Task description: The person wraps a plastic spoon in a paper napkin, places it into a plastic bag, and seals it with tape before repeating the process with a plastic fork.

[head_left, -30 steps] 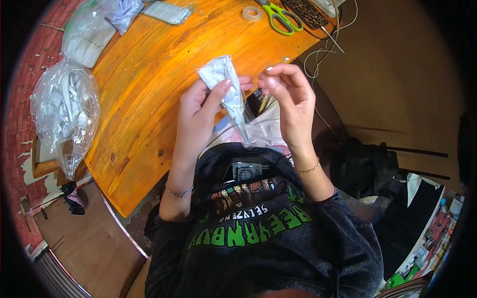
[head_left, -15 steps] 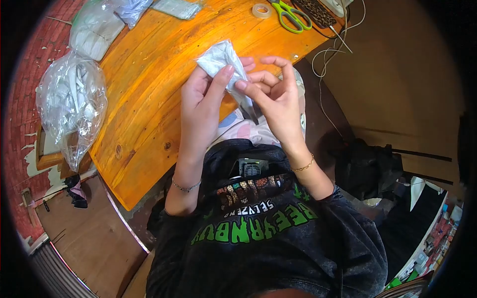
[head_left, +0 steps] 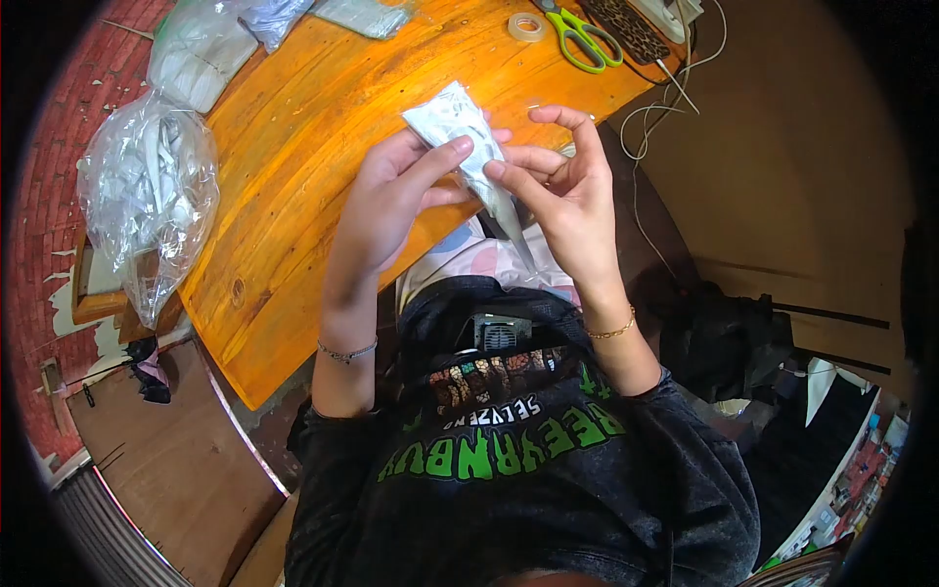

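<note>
A white-silver cone-shaped packet (head_left: 460, 122) hangs over the near edge of the wooden table (head_left: 284, 215), its wide end up and its narrow tip slanting down toward my lap. My left hand (head_left: 396, 191) pinches the packet, thumb on its front face and fingers behind. The thumb of my right hand (head_left: 577, 201) presses on the packet's right edge. Its index finger is raised and curved away from the packet, and its other fingers are partly hidden behind.
Clear bags with white pieces (head_left: 152, 191) lie at the table's left edge. Along the far side are a tape roll (head_left: 526, 27), green-handled scissors (head_left: 587, 47), a leopard-patterned case (head_left: 631, 29) and white cables (head_left: 675, 88).
The packet has shifted slightly right, and its tip now reaches farther down. My left hand's fingers show more behind it. My right hand has moved a little to the right with it.
</note>
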`<state>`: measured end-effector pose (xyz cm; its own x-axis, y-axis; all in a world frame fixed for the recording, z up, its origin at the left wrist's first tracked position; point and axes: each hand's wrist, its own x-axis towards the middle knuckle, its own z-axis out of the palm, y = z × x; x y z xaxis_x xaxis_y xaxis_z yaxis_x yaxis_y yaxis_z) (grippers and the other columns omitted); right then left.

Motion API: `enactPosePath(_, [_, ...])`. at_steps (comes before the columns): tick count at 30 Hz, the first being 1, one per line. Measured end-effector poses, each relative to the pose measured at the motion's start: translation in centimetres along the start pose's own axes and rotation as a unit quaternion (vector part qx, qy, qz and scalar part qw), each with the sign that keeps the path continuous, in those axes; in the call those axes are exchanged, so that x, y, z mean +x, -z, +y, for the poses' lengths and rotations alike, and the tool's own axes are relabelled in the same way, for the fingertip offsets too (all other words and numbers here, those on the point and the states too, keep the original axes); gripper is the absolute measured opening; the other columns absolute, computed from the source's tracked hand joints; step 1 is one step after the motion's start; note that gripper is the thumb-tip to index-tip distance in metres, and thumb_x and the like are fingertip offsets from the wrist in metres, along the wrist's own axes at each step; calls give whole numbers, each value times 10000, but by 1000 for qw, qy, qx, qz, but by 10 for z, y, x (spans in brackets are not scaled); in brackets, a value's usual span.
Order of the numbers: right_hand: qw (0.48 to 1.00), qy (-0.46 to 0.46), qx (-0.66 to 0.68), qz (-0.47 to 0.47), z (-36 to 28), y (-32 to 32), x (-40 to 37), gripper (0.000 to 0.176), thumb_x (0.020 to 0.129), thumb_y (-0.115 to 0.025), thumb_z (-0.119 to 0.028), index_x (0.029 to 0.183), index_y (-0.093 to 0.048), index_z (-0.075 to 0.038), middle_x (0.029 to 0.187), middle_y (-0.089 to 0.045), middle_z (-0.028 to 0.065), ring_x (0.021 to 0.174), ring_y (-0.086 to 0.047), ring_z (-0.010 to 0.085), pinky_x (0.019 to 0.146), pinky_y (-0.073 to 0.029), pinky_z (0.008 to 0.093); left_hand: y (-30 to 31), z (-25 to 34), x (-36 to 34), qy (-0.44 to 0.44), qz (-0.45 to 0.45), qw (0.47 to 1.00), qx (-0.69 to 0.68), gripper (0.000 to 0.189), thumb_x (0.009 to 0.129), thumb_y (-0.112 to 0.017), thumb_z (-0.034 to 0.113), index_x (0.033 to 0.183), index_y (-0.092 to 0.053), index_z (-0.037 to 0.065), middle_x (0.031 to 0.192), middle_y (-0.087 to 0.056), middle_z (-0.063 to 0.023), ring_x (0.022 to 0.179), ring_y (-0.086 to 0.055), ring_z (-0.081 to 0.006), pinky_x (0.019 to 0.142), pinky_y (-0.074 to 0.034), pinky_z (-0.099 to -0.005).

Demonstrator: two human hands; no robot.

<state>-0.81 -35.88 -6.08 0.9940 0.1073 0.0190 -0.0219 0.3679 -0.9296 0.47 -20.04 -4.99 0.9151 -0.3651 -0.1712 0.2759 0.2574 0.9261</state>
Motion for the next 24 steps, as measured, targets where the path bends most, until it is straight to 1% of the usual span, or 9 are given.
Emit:
enactPosePath(2, [1000,0,7,-2,-2,1,1,466,756,-593,94,1103,-319,-53,867,-626,170,749,-627,162,670,-502,232,0,2,4,2,5,1000,28,351,889,-473,144,1170,-453,-64,1142,-533,-211,1039,-547,-231,868,-463,-362])
enactPosePath(5, [999,39,-13,-13,-8,4,3,380,778,-581,67,1077,-369,-33,889,-613,143,798,-611,155,686,-489,234,-1,6,10,-21,18,998,50,314,887,-482,147,1115,-502,-68,1086,-570,-203,972,-586,-223,819,-495,-343])
enactPosePath(8, [990,115,-46,61,-8,16,8,217,829,-537,-1,1023,-441,-7,909,-589,116,845,-577,143,711,-465,241,-7,14,18,-54,37,997,50,285,886,-486,139,1075,-528,-70,1044,-592,-197,929,-606,-221,793,-510,-329])
enactPosePath(9, [990,119,-8,75,-12,18,6,120,871,-474,-72,952,-504,12,922,-570,101,850,-548,135,721,-442,244,-10,17,18,-68,41,995,53,278,885,-487,135,1067,-531,-71,1035,-596,-195,922,-609,-221,788,-512,-327])
enactPosePath(11, [986,151,48,54,-13,28,5,141,881,-442,-95,938,-515,12,896,-569,100,801,-542,128,693,-430,236,-14,22,20,-90,44,994,51,266,884,-491,126,1056,-535,-71,1025,-601,-194,917,-611,-220,781,-516,-326])
enactPosePath(12, [985,154,64,51,-16,26,3,148,881,-441,-100,906,-527,19,851,-570,93,760,-543,128,669,-431,238,-15,23,20,-98,43,993,47,261,882,-493,121,1052,-536,-71,1022,-602,-193,919,-610,-220,781,-516,-326])
enactPosePath(17, [988,96,118,33,-12,14,-1,115,870,-481,-59,842,-550,29,766,-581,92,667,-541,118,607,-436,233,-15,19,25,-107,51,992,40,248,876,-505,113,1043,-541,-67,1017,-606,-188,913,-611,-213,779,-517,-329])
enactPosePath(21, [992,98,69,43,-8,7,-1,28,821,-565,-11,822,-561,17,698,-589,59,591,-524,88,552,-417,203,-13,18,24,-108,55,992,37,246,873,-513,120,1035,-549,-62,1014,-609,-179,901,-614,-205,778,-516,-321])
enactPosePath(24, [993,83,64,62,-4,3,-1,48,789,-606,15,811,-564,8,679,-588,41,562,-512,71,527,-399,181,-13,16,23,-111,61,991,45,241,870,-522,124,1022,-556,-59,1007,-613,-172,892,-616,-196,774,-515,-310])
